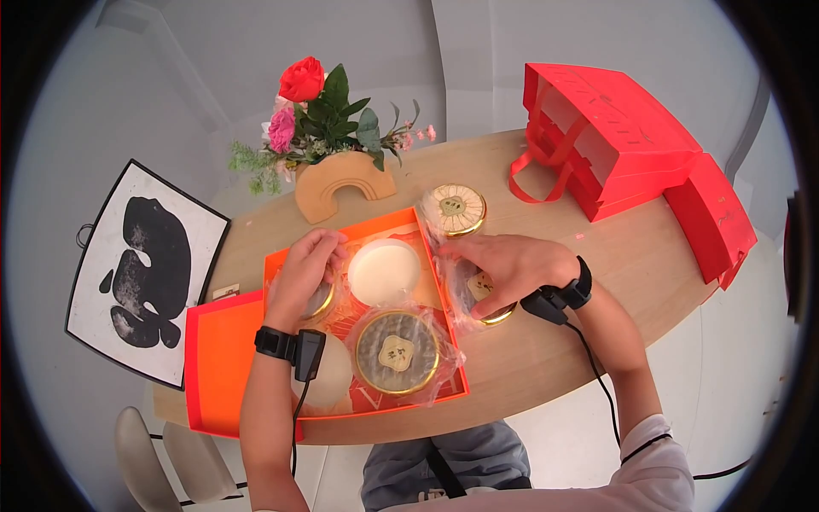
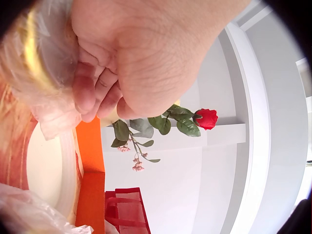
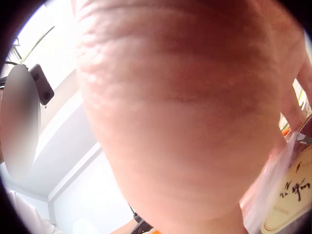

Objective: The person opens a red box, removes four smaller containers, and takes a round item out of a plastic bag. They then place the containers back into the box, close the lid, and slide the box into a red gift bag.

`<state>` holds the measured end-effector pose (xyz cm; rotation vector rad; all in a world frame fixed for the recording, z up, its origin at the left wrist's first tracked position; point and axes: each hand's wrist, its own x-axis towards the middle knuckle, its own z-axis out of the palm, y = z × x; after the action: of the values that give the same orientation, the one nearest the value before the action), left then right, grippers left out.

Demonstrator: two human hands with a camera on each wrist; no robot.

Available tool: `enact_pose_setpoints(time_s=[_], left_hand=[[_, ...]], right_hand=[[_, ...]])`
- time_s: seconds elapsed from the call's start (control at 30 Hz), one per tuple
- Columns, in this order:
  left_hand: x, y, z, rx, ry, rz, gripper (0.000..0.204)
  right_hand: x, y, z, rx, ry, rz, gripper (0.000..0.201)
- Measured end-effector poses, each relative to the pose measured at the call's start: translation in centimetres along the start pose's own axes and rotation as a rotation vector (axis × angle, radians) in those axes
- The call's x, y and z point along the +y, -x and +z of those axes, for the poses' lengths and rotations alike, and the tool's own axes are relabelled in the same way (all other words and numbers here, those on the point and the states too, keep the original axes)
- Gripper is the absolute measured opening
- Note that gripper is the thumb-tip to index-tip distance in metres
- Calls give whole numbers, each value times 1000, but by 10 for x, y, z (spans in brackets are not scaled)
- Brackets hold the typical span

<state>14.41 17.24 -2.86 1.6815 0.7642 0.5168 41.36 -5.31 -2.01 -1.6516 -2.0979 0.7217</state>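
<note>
An orange gift box (image 1: pixel 465 394) lies open on the table, with round white recesses (image 1: pixel 384 271) inside. In its front right part sits a large round gold-rimmed tin (image 1: pixel 397 352) in clear plastic. My left hand (image 1: pixel 305 269) is over the box's far left part, its curled fingers at the clear plastic wrap (image 2: pixel 48 114) of another round tin (image 1: pixel 318 300), which the hand partly hides. To the right of the box, my right hand (image 1: pixel 512 269) grips a third wrapped tin (image 1: pixel 479 286) from above, thumb and fingers spread about its rim. The palm fills most of the right wrist view.
Behind the box stands a wooden arch vase (image 1: pixel 341 183) with flowers. Another wrapped tin (image 1: pixel 456 207) lies beyond my right hand. A red gift bag (image 1: pixel 614 136) is at the back right, and a black-and-white picture board (image 1: pixel 149 273) at the left. An orange lid (image 1: pixel 223 363) adjoins the box.
</note>
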Motion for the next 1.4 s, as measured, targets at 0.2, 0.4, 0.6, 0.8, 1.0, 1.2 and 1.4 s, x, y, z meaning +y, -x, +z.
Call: enact_pose_setpoints(time_s=[0.2, 0.4, 0.6, 0.8, 1.0, 1.2, 1.4], left_hand=[[4, 3, 1, -2, -17, -5, 26], [6, 4, 2, 6, 0, -4, 25], [2, 1, 1, -3, 5, 5, 24], [2, 1, 1, -1, 1, 1, 24], [3, 3, 1, -9, -7, 5, 24], [1, 2, 0, -4, 1, 1, 24], [1, 1, 0, -4, -6, -2, 24]], right_hand=[[-1, -8, 7, -45, 45, -41, 82], [-1, -15, 18, 11, -58, 6, 75], [-7, -21, 25, 91, -133, 106, 73], [-1, -17, 15, 137, -352, 66, 63], [12, -8, -5, 226, -42, 70, 40], [9, 6, -17, 97, 55, 172, 35], [7, 8, -22, -61, -59, 187, 65]])
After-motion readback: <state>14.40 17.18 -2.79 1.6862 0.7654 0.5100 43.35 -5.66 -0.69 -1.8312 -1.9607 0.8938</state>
